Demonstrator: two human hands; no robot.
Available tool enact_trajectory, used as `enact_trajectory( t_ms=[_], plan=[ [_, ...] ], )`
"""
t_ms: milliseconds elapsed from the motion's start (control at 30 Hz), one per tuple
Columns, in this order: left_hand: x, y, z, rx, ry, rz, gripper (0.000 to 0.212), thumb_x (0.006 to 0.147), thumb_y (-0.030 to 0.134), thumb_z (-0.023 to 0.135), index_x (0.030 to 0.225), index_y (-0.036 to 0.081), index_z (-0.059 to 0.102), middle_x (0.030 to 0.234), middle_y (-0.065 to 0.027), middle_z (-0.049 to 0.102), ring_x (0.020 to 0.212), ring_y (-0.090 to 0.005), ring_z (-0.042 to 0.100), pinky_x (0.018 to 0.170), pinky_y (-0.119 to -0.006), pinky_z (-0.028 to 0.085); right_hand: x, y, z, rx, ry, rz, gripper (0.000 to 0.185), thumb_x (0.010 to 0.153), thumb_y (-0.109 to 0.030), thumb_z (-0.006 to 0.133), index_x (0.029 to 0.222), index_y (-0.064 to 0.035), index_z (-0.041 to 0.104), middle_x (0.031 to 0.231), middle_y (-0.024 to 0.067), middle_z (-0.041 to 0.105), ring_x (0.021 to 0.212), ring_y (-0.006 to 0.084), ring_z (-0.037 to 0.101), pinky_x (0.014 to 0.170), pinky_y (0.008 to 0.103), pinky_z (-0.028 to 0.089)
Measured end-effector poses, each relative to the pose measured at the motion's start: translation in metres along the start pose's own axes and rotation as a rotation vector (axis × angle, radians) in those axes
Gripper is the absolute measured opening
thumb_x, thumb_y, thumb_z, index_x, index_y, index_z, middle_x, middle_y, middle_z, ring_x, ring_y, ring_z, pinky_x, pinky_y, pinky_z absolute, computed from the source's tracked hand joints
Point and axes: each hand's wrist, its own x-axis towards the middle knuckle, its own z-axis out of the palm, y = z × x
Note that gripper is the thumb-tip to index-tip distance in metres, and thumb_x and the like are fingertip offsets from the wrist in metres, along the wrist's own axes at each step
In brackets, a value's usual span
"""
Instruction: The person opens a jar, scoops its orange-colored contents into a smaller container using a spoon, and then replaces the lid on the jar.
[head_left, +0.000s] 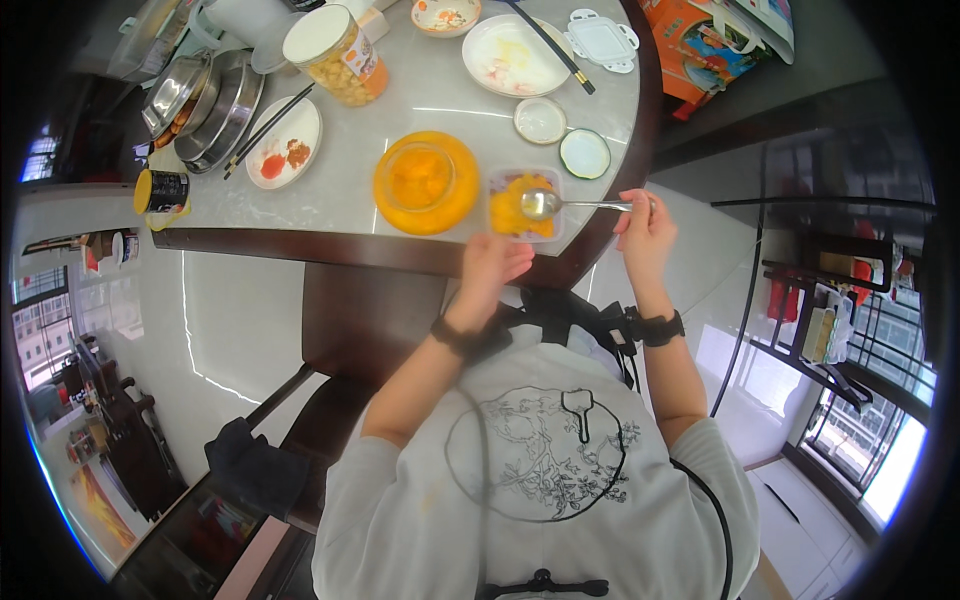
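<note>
My right hand (646, 226) grips the handle end of a metal spoon (541, 203). The spoon's bowl is over a small clear plastic container (526, 237) that holds orange-yellow food (508, 214) with some purplish bits. My left hand (495, 262) is at the near edge of this container, its fingers extended and with nothing seen in them; whether it touches the container is unclear. Left of the container stands a round glass jar (425, 217) filled with an orange food, its mouth uncovered. Two round lids, one whitish (540, 121) and one green-rimmed (585, 153), lie beyond the container.
A stained white plate (517, 56) with black chopsticks (551, 45) lies at the back. Further left are a lidded plastic jar (337, 60), a plate of red powders (285, 142) with chopsticks, steel bowls (217, 112) and a yellow-lidded can (161, 191). The table's dark edge (337, 250) curves before me.
</note>
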Motion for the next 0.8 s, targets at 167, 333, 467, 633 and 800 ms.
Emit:
enact_trajectory(
  t_ms=[167,333,467,633,800],
  plan=[
    [-0.012,0.026,-0.015,0.296,-0.030,-0.076,0.026,0.083,0.022,0.045,0.093,-0.002,0.042,0.084,-0.0165,0.056,0.076,-0.0209,0.058,0.066,-0.028,0.048,0.003,-0.014,-0.006,0.116,-0.001,0.015,0.024,0.086,-0.019,0.040,0.082,-0.0001,0.053,0.048,0.0029,0.046,0.036,0.0064,0.039,0.036,0.0196,0.029],
    [-0.022,0.051,-0.045,0.473,-0.077,0.016,0.028,0.084,0.027,0.045,0.078,0.001,0.052,0.073,-0.0105,0.059,0.068,-0.0162,0.059,0.062,-0.025,0.047,0.011,-0.020,-0.003,0.243,-0.033,0.041,0.026,0.087,-0.022,0.040,0.083,0.0004,0.051,0.049,0.0035,0.046,0.036,0.0061,0.036,0.035,0.0189,0.027],
    [-0.027,0.057,-0.054,0.488,-0.042,0.152,0.026,0.083,0.026,0.048,0.073,0.002,0.052,0.068,-0.0076,0.059,0.063,-0.0127,0.058,0.058,-0.022,0.046,0.014,-0.030,0.005,0.357,-0.053,0.044,0.025,0.086,-0.023,0.041,0.083,0.0004,0.051,0.050,0.0031,0.046,0.036,0.0059,0.035,0.036,0.0185,0.026],
    [-0.037,0.062,-0.057,0.499,0.096,0.303,0.019,0.079,0.018,0.056,0.069,0.004,0.049,0.063,-0.0020,0.053,0.055,-0.0060,0.050,0.050,-0.017,0.038,0.010,-0.059,0.027,0.434,-0.152,0.018,0.023,0.086,-0.020,0.042,0.085,0.0002,0.052,0.050,0.0028,0.046,0.037,0.0054,0.035,0.036,0.0182,0.026],
    [-0.030,0.067,-0.064,0.524,0.392,0.668,0.017,0.071,0.010,0.063,0.075,0.003,0.048,0.056,0.0016,0.045,0.052,-0.0036,0.041,0.049,-0.017,0.034,0.003,-0.078,0.055,0.305,-0.214,-0.071,0.020,0.086,-0.018,0.042,0.086,-0.0012,0.053,0.051,0.0015,0.046,0.038,0.0043,0.036,0.036,0.0179,0.027]
  ],
)
